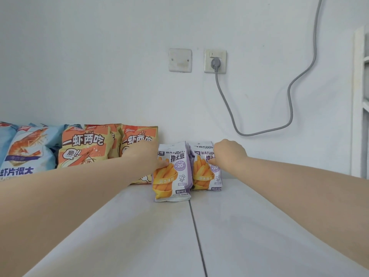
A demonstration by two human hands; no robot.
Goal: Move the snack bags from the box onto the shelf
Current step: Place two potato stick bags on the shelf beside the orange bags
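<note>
Head camera: left hand (151,154) pinches the left purple bag (171,176) by its edge, and right hand (229,151) grips the right purple bag (205,176) near its top. Both stand upright, touching, on the white shelf (259,226) beside the orange bags (83,146) (steadied, I'd guess, to stay in line).

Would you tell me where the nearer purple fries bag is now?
Head view, centre: the nearer purple fries bag stands on the white shelf, held by the left hand, between an orange shrimp-chip bag and a second purple bag.
</note>
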